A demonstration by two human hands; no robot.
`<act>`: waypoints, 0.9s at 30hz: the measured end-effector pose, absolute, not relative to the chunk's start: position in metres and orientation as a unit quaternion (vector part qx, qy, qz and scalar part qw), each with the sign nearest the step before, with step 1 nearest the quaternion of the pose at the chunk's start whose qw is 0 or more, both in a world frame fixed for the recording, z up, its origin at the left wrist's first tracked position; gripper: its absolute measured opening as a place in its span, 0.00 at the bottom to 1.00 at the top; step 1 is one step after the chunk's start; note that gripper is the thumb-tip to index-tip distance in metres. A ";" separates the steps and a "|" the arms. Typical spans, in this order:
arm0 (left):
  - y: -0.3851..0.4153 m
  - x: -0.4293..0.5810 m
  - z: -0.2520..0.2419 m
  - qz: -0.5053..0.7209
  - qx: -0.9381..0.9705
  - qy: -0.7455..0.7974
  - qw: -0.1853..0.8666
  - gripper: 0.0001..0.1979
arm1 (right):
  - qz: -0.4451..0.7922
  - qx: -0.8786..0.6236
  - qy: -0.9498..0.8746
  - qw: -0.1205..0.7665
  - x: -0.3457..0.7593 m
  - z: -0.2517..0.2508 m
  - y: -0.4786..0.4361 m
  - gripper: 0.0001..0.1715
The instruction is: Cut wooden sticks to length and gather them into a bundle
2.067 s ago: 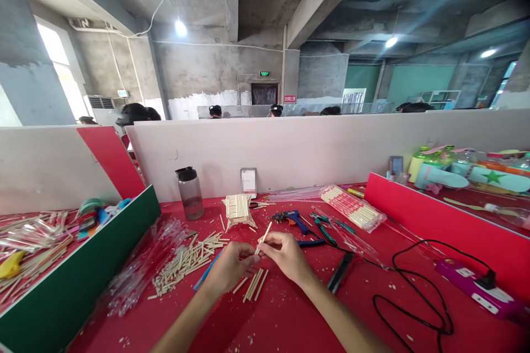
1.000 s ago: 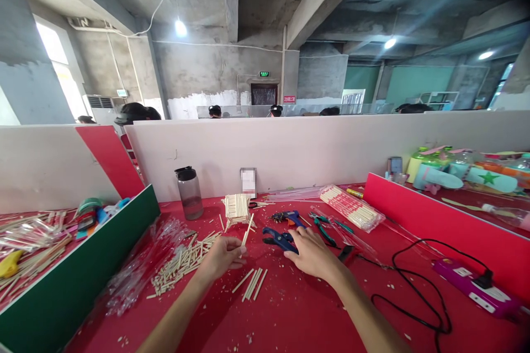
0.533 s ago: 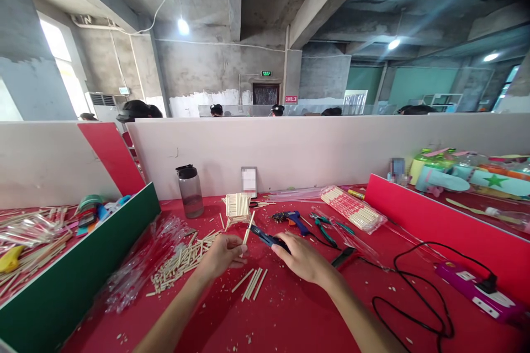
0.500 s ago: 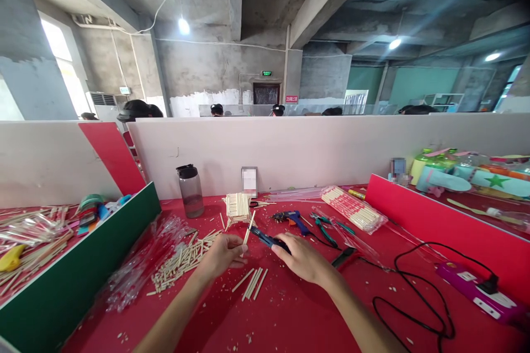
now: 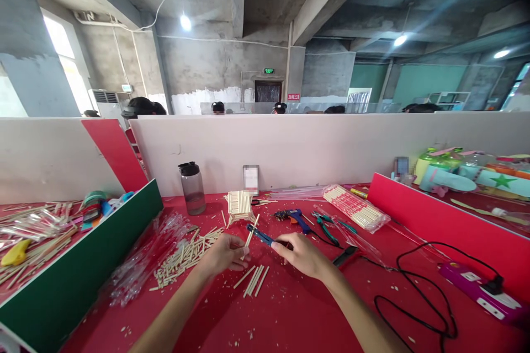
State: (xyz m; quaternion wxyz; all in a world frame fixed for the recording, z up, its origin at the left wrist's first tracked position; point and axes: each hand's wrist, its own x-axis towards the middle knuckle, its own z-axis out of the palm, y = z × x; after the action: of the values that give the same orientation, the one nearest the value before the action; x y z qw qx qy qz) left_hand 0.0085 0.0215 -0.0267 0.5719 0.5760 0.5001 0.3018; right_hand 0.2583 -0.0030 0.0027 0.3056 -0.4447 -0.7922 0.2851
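Note:
My left hand (image 5: 223,256) pinches a thin wooden stick (image 5: 252,231) that points up and away from me. My right hand (image 5: 304,255) grips blue-handled cutters (image 5: 260,235), whose tip sits right beside the stick. Both hands hover over the red table (image 5: 290,309). A few cut sticks (image 5: 253,280) lie just in front of my hands. A pile of short stick pieces (image 5: 186,258) spreads to the left. A small stick-built structure (image 5: 239,206) stands behind the hands.
Behind are a dark water bottle (image 5: 192,188), a blue glue gun (image 5: 295,217), green pliers (image 5: 329,227), and a wrapped bundle of sticks (image 5: 356,208). A black cable (image 5: 418,287) loops to a purple power strip (image 5: 480,291). Clear wrappers (image 5: 144,256) lie left by a green divider (image 5: 78,265).
My right hand let go of the stick, reached right for the blue cutters, picked them up and brought them to the stick. My left hand kept the stick raised.

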 end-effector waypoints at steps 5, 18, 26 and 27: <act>0.021 0.007 -0.029 0.293 0.579 0.502 0.571 0.26 | 0.267 -0.462 -0.798 0.281 0.257 0.001 -0.004 0.23; 0.020 0.007 -0.027 0.287 0.588 0.523 0.547 0.23 | 0.261 -0.468 -0.799 0.274 0.253 0.000 -0.006 0.22; 0.022 0.006 -0.026 0.264 0.601 0.537 0.530 0.27 | 0.265 -0.473 -0.802 0.252 0.252 0.002 -0.009 0.24; 0.023 0.006 -0.027 0.263 0.601 0.537 0.530 0.27 | 0.262 -0.472 -0.803 0.252 0.252 0.002 -0.009 0.24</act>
State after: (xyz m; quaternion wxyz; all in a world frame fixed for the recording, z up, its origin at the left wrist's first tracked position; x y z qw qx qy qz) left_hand 0.0060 0.0226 -0.0270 0.5301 0.6012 0.5372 0.2626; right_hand 0.2519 -0.0090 0.0019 0.2522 -0.4724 -0.8028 0.2622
